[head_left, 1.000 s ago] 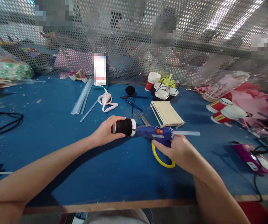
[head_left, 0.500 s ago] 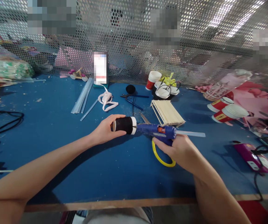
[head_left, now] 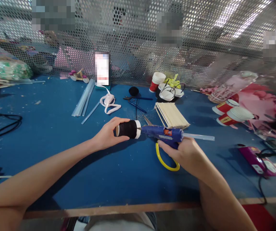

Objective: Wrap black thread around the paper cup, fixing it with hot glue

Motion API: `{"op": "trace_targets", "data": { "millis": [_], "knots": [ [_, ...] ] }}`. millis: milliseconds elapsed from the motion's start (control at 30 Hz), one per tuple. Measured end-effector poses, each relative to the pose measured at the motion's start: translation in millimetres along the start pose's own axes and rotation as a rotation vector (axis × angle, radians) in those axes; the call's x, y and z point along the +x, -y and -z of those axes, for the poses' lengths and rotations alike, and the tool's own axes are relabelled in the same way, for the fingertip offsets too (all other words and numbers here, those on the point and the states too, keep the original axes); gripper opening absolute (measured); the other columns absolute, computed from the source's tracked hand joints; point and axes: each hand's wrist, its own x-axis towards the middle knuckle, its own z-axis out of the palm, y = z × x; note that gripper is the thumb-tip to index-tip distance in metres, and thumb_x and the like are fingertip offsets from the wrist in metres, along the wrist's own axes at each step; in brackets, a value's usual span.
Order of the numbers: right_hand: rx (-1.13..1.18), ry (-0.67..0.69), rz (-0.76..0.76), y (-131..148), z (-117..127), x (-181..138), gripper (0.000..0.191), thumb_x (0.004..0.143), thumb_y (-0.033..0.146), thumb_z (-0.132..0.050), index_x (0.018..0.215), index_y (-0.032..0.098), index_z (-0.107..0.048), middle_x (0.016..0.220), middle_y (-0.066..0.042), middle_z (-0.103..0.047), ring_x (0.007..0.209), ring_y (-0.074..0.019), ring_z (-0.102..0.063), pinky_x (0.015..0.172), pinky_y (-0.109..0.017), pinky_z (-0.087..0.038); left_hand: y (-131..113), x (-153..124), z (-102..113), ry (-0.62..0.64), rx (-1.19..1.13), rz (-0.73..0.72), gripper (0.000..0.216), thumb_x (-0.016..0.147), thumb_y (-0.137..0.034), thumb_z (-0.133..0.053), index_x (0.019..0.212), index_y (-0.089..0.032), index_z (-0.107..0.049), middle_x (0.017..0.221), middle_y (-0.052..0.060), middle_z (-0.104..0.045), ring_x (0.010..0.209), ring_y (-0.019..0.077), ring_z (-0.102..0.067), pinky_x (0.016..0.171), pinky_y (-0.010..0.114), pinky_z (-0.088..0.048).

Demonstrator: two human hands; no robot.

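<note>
My left hand [head_left: 107, 133] is wrapped round a black cylinder with a white end rim [head_left: 128, 129], holding it on its side just above the blue table [head_left: 56, 138]. My right hand [head_left: 185, 154] grips a blue hot glue gun [head_left: 163, 133], its nozzle touching the white end of the cylinder. A clear glue stick [head_left: 200, 137] juts out of the gun's back. Yellow-handled scissors [head_left: 164, 160] lie on the table under the gun, partly hidden by my right hand.
A stack of pale wooden sticks [head_left: 171, 115] lies just behind the gun. Clear glue sticks [head_left: 83, 99], a white ribbon [head_left: 109, 102], paper cups [head_left: 157, 81] and red-and-white cups [head_left: 231, 114] sit further back. A purple power strip [head_left: 258, 158] is at right, black cables [head_left: 3, 123] at left. Perforated metal mesh [head_left: 138, 38] closes the back.
The glue gun and my right hand have shifted slightly to the right. The nozzle stays at the cylinder's white end, and my left hand keeps its hold.
</note>
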Motion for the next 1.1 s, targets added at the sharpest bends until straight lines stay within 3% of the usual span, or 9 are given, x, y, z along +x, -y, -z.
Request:
{"op": "trace_targets", "data": {
  "millis": [267,567,733,1000,1100],
  "knots": [
    [0.142,-0.085,-0.144,4.4,-4.7,1.2,0.026,0.074,0.036,-0.052,0.081,0.015,-0.065,0.066,-0.01,-0.063,0.062,-0.023,-0.06,0.062,-0.036,-0.048,-0.6,0.9,1.1,-0.023,0.054,-0.196,0.053,0.072,-0.018,-0.067,0.119,-0.022,-0.045,0.117,0.01,-0.048,0.113,0.0225,-0.046,0.095,0.04,-0.041],
    [0.275,-0.058,-0.191,6.4,-0.2,4.9,0.025,0.074,0.037,-0.054,0.083,0.015,-0.063,0.086,-0.01,-0.066,0.084,-0.0253,-0.06,0.083,-0.038,-0.045,-0.6,-2.4,0.1,0.037,0.163,-0.252,0.049,0.077,-0.019,-0.061,0.123,-0.023,-0.042,0.124,0.011,-0.041,0.119,0.0242,-0.04,0.098,0.043,-0.039],
    [0.287,-0.028,-0.199,7.2,0.9,6.1,0.026,0.076,0.036,-0.053,0.084,0.015,-0.064,0.08,-0.008,-0.067,0.077,-0.0237,-0.062,0.075,-0.035,-0.048,1.5,-3.6,-0.8,0.063,0.2,-0.309,0.045,0.081,-0.02,-0.056,0.123,-0.024,-0.041,0.127,0.012,-0.039,0.121,0.0249,-0.037,0.099,0.044,-0.039],
    [0.277,-0.048,-0.189,3.1,-3.0,9.6,0.03,0.075,0.037,-0.053,0.088,0.013,-0.065,0.083,-0.011,-0.067,0.08,-0.0258,-0.062,0.076,-0.037,-0.048,4.0,-5.0,-2.0,0.1,0.223,-0.373,0.042,0.083,-0.017,-0.054,0.123,-0.022,-0.042,0.129,0.014,-0.038,0.117,0.025,-0.041,0.087,0.038,-0.046],
    [0.29,-0.025,-0.211,3.2,-2.3,9.1,0.028,0.075,0.038,-0.053,0.084,0.014,-0.064,0.08,-0.01,-0.067,0.075,-0.0249,-0.062,0.069,-0.035,-0.049,3.8,-4.9,-2.1,0.091,0.206,-0.362,0.043,0.082,-0.018,-0.055,0.123,-0.022,-0.042,0.128,0.014,-0.038,0.116,0.0247,-0.042,0.09,0.04,-0.045]
  ]
}}
